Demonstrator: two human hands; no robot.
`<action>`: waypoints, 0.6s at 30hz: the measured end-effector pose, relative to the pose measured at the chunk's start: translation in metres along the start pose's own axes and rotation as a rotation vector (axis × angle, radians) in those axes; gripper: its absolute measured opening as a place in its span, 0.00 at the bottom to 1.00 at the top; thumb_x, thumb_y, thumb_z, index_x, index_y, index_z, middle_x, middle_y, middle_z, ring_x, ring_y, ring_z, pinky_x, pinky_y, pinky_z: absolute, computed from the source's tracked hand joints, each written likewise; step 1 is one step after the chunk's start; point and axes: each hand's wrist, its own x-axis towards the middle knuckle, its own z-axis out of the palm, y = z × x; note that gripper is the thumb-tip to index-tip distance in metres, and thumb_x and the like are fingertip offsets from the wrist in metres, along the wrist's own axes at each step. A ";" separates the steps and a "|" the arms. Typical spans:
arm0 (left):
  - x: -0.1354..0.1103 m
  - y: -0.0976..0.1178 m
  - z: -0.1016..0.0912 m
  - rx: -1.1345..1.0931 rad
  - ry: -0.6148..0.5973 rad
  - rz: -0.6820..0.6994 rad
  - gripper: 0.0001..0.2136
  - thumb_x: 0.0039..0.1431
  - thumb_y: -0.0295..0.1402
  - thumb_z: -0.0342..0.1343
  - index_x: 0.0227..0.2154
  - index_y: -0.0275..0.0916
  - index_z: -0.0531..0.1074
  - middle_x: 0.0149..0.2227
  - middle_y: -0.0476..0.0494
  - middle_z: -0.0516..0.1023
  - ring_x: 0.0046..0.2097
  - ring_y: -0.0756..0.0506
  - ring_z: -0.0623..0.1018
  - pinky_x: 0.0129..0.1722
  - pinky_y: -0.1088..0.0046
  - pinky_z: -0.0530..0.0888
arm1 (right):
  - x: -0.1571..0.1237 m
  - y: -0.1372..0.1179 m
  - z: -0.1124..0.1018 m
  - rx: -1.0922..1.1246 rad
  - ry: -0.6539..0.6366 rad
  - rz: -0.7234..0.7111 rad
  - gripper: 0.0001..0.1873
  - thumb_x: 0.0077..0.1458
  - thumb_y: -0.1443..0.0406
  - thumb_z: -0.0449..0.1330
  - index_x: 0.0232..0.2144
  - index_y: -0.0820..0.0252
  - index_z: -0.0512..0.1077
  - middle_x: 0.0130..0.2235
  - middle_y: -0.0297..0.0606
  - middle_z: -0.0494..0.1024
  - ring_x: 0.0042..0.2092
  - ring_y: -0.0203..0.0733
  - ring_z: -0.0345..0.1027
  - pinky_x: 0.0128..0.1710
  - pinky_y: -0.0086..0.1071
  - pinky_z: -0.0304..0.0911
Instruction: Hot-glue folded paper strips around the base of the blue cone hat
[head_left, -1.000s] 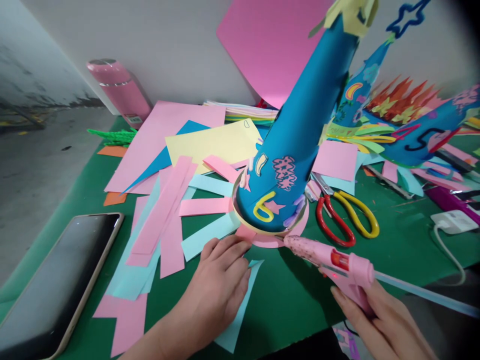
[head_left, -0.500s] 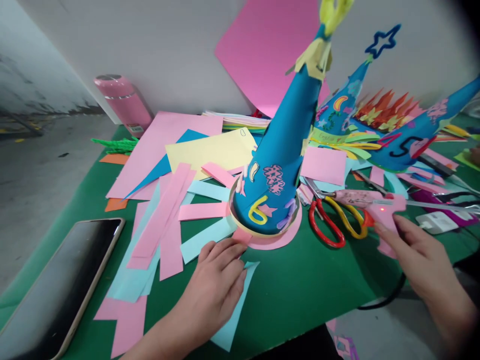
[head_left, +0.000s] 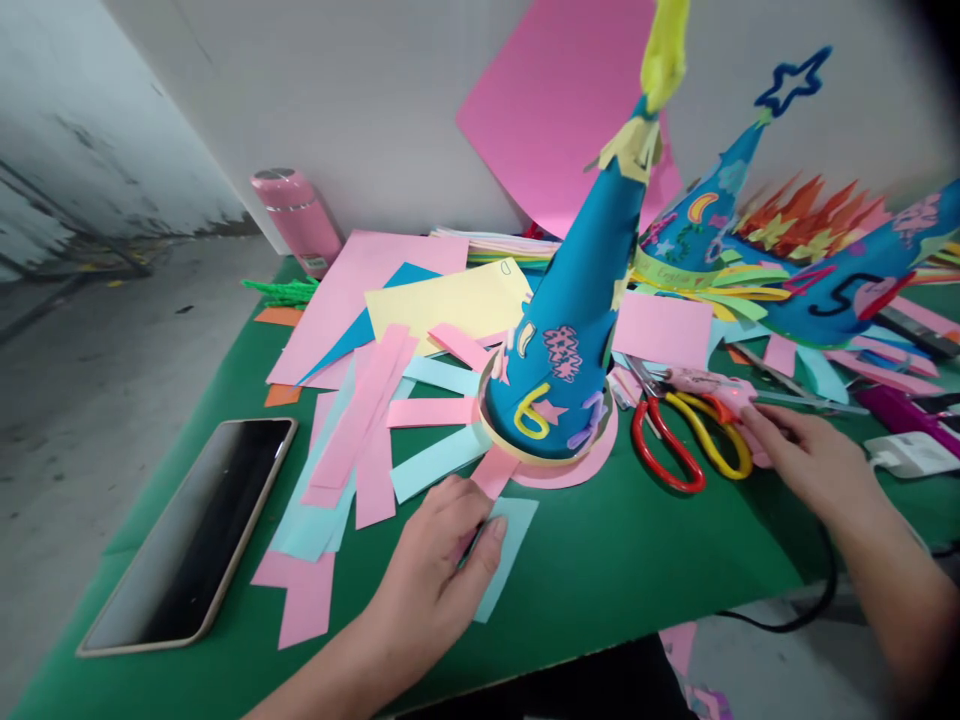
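Observation:
A tall blue paper cone [head_left: 577, 310] with a yellow "6" stands on a pink disc [head_left: 592, 465] on the green table cover [head_left: 637, 560]. Pink and light-blue paper strips fan out from its base. My left hand [head_left: 439, 565] rests in front of the cone, fingers together on a pink strip [head_left: 493, 470] that runs under the cone's rim, with the thumb beside it over a light-blue strip [head_left: 510, 540]. My right hand [head_left: 806, 460] grips the handle of a pink glue gun [head_left: 712, 385], which lies low over the red and yellow scissors [head_left: 690, 440], its nozzle pointing left.
A phone [head_left: 195, 530] lies face up at the front left. A pink bottle [head_left: 300, 215] stands at the back left. Loose coloured sheets [head_left: 442, 295] cover the middle. Two more decorated cones [head_left: 712, 220] [head_left: 847, 280] and a white charger [head_left: 907, 450] sit at the right. A black cable [head_left: 810, 610] hangs off the table's front edge.
My right hand has carried the glue gun from the cone's base to the right and lowered it by the scissors. My left hand has stayed on the pink strip. The view drew back.

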 end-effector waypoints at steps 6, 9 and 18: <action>0.004 0.013 0.005 -0.202 -0.055 -0.213 0.14 0.56 0.33 0.45 0.17 0.40 0.50 0.20 0.54 0.53 0.23 0.53 0.56 0.21 0.77 0.57 | -0.052 -0.064 0.002 0.290 0.106 -0.065 0.14 0.50 0.60 0.57 0.39 0.59 0.68 0.35 0.41 0.72 0.32 0.38 0.65 0.32 0.31 0.61; 0.009 0.018 0.009 -0.279 -0.114 -0.310 0.15 0.56 0.35 0.45 0.16 0.40 0.51 0.19 0.55 0.51 0.23 0.53 0.54 0.21 0.77 0.55 | -0.087 -0.109 0.015 0.644 -0.393 -0.139 0.12 0.52 0.63 0.55 0.41 0.55 0.64 0.34 0.36 0.71 0.35 0.37 0.66 0.32 0.27 0.64; 0.014 0.017 0.009 -0.407 -0.141 -0.463 0.14 0.55 0.38 0.47 0.19 0.36 0.63 0.19 0.53 0.59 0.22 0.53 0.60 0.21 0.78 0.60 | -0.127 -0.157 0.046 0.880 -0.551 -0.028 0.11 0.55 0.64 0.53 0.41 0.54 0.56 0.30 0.31 0.68 0.29 0.33 0.61 0.29 0.26 0.60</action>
